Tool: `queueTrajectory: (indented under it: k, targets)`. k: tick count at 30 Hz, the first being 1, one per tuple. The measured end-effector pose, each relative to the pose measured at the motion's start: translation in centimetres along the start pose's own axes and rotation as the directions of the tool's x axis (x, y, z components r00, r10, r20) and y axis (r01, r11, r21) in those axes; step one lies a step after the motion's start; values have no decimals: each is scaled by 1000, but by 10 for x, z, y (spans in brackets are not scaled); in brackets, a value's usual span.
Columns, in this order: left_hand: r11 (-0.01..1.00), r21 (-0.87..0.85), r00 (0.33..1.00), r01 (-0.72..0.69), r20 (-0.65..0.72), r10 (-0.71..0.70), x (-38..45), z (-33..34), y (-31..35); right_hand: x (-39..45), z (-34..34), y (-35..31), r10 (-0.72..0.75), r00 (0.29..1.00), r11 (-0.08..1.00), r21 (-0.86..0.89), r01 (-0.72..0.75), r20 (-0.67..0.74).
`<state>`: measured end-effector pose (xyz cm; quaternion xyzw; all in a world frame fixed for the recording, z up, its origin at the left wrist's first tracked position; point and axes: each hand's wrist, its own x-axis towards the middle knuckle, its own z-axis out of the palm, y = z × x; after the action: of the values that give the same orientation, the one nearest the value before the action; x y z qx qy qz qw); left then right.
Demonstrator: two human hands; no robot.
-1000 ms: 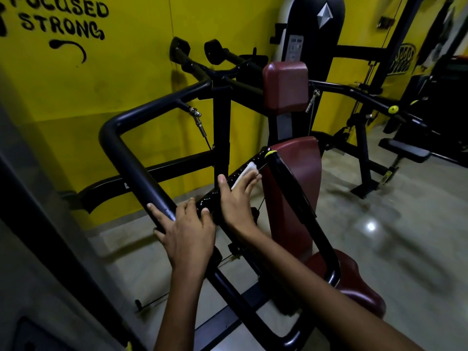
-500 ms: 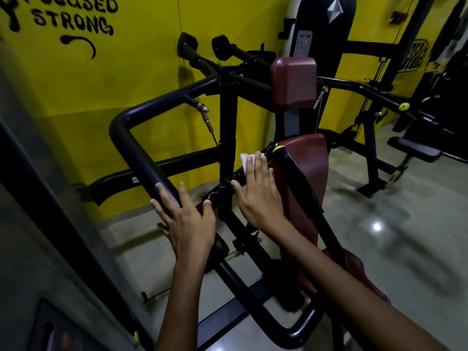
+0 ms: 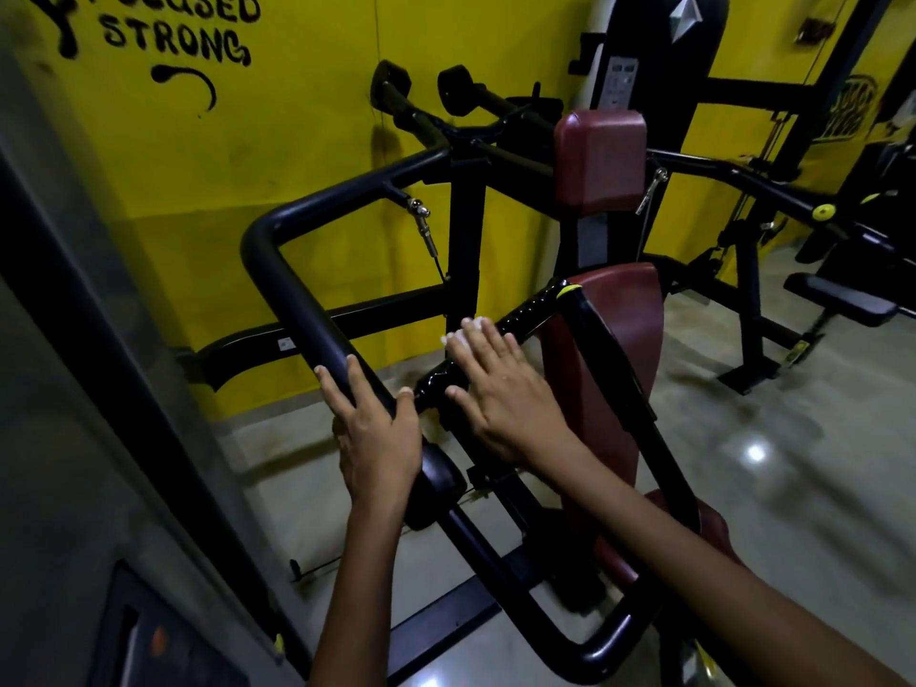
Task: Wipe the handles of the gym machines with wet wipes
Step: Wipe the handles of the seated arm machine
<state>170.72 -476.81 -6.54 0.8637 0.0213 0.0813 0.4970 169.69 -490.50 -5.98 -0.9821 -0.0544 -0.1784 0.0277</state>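
The right hand [image 3: 500, 389] lies flat with straight fingers, pressing a white wipe [image 3: 463, 334] on the black handle [image 3: 520, 312]. The left hand [image 3: 376, 428] rests on the big bar [image 3: 297, 295], fingers straight.

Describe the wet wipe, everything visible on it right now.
The wet wipe is a small white crumpled sheet, mostly hidden under the right hand. Only a bit shows past the fingertips. It lies pressed flat against the black ribbed handle, which looks shiny, about midway along its length, below the yellow end cap. The hand's straight fingers hold it there; nothing else touches it. The left hand rests on the thick black bar beside it, away from the wipe.
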Motion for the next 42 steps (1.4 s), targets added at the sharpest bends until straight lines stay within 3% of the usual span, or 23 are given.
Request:
queueTrajectory:
  k: [2,6,9,15,18,21,23,26,28,32,38,42]
  targets:
    - [1000,-3,1000,1,-2,-1,0,0,0,-8,3,1,-61,998,998,-28,61,-2]
    - [1000,-20,1000,-8,-12,7,0,1,-1,-10,1,6,-21,998,993,-120,14,-58]
    - [1000,-29,1000,-7,-14,7,1,2,-1,2,-1,-7,8,1000,1000,-11,-7,3]
    - [999,-30,1000,-13,-11,13,2,1,-2,-7,11,-1,-194,979,981,-33,193,-58]
    - [999,-28,1000,-19,-16,18,2,1,-2,-4,5,4,-180,981,982,-80,174,-78]
    - [1000,-12,1000,-17,-14,17,2,1,-3,9,-4,-3,-128,991,991,-20,129,43]
    - [1000,-8,1000,-15,-10,15,2,1,-3,12,-1,-5,-177,983,984,30,176,55]
    - [1000,-12,1000,-9,-5,9,2,1,-2,0,6,1,-292,956,956,-29,293,8]
    - [1000,-16,1000,-13,-6,13,2,0,-1,0,0,12,-263,963,961,-100,256,-59]
    - [1000,-15,1000,-19,-7,19,1,0,-2,10,-9,25,-63,992,998,-35,60,-109]
    - [1000,-25,1000,-10,-7,10,2,1,-2,-1,8,10,-225,969,971,-100,215,-103]
    - [999,-33,999,-33,-5,33,1,0,-3,6,-3,29,-7,987,998,-58,-3,-163]
